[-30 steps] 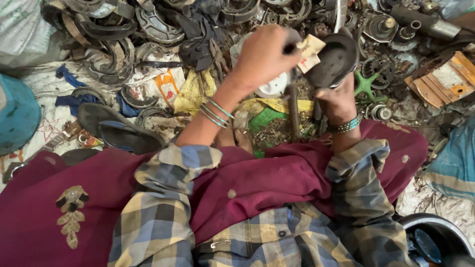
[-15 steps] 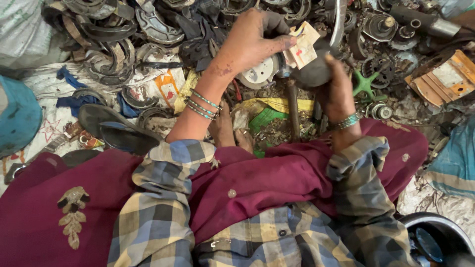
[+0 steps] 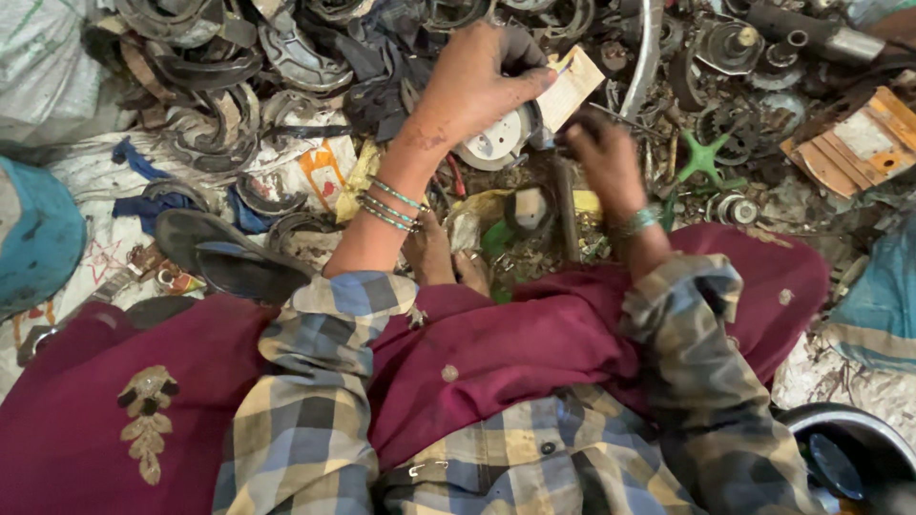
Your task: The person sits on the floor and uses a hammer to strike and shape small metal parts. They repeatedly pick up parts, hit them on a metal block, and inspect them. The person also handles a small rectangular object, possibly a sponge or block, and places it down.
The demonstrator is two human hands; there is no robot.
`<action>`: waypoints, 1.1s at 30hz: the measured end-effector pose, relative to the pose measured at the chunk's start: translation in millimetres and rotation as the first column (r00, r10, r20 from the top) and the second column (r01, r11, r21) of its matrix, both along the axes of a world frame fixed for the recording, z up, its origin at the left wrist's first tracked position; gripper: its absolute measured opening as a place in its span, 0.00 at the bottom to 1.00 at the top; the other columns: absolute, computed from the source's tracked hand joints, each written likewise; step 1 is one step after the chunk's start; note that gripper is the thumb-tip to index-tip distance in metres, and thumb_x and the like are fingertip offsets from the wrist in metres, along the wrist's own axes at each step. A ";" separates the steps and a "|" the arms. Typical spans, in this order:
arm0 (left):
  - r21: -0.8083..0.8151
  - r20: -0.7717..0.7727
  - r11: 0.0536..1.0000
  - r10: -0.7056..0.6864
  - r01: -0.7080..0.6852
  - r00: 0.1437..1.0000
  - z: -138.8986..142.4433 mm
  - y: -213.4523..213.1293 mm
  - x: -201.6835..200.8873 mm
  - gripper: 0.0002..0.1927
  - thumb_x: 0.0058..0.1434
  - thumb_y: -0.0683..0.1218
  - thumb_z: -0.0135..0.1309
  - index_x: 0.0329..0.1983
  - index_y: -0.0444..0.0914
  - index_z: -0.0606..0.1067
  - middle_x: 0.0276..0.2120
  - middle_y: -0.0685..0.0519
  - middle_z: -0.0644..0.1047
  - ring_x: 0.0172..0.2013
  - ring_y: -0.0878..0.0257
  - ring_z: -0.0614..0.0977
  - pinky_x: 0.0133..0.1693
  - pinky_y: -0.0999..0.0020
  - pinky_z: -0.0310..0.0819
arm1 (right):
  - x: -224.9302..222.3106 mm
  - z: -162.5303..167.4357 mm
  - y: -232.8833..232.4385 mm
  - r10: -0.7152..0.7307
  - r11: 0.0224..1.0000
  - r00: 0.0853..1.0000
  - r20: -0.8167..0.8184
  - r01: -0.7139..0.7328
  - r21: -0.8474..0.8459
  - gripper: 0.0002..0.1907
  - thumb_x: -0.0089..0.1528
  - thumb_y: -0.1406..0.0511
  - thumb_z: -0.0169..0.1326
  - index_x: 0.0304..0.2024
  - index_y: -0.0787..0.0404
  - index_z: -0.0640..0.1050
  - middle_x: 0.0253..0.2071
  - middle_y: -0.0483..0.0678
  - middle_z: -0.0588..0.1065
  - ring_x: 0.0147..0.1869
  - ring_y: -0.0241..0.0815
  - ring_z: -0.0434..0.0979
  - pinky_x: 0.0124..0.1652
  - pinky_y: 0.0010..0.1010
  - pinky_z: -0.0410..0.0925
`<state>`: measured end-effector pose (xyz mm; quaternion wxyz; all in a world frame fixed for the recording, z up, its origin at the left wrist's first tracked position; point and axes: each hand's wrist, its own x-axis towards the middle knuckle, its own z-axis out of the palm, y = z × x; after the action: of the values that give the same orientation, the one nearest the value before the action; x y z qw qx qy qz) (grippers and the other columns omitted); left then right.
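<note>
The left hand (image 3: pixel 477 86) is closed around one small pale rectangular card (image 3: pixel 571 88), pinched between thumb and fingers above the scrap pile. The right hand (image 3: pixel 601 157), fingers curled, reaches down just beside the card; whether it grips anything cannot be told. Below the card lies one round white metal disc (image 3: pixel 496 143). One green star-shaped plastic piece (image 3: pixel 703 157) lies to the right.
</note>
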<state>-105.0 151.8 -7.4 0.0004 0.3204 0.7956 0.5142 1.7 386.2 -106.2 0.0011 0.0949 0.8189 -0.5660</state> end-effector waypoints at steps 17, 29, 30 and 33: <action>0.089 0.165 0.945 -0.326 0.315 0.931 -20.2 22.1 19.5 0.12 0.57 0.47 0.69 0.39 0.36 0.83 0.29 0.53 0.84 0.29 0.70 0.80 0.37 0.71 0.76 | 21.3 40.7 -1.9 -0.161 0.633 0.983 -0.091 0.032 -0.773 0.05 0.70 0.69 0.59 0.47 0.64 0.81 0.39 0.45 0.81 0.35 0.34 0.77 0.38 0.24 0.71; 0.017 0.121 0.947 -0.321 0.321 0.939 -13.0 25.3 29.8 0.13 0.57 0.51 0.68 0.39 0.38 0.84 0.30 0.49 0.84 0.29 0.63 0.83 0.36 0.68 0.75 | 23.8 42.8 -12.3 -0.195 0.578 0.974 -0.114 0.020 -0.816 0.13 0.75 0.62 0.55 0.52 0.66 0.78 0.46 0.47 0.79 0.46 0.37 0.79 0.47 0.28 0.73; -0.006 0.142 0.953 -0.300 0.304 0.943 -12.0 25.2 30.4 0.13 0.58 0.52 0.67 0.38 0.39 0.84 0.29 0.49 0.84 0.28 0.62 0.82 0.36 0.67 0.75 | 24.8 44.9 -12.5 -0.200 0.523 0.975 -0.093 0.026 -0.852 0.17 0.77 0.58 0.53 0.52 0.69 0.78 0.45 0.49 0.80 0.46 0.38 0.79 0.46 0.30 0.73; -0.011 0.122 0.963 -0.266 0.270 0.956 -12.9 25.0 30.1 0.12 0.57 0.51 0.66 0.38 0.38 0.84 0.30 0.49 0.84 0.28 0.62 0.84 0.36 0.67 0.76 | 26.8 50.1 -12.5 -0.037 0.674 0.985 -0.166 -0.098 -0.732 0.16 0.68 0.60 0.56 0.52 0.64 0.78 0.48 0.45 0.82 0.50 0.37 0.83 0.53 0.34 0.78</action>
<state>-75.0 176.9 -20.3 0.1222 0.3938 0.7503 0.5168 28.4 373.7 -56.2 -0.0198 0.0251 0.5193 -0.8540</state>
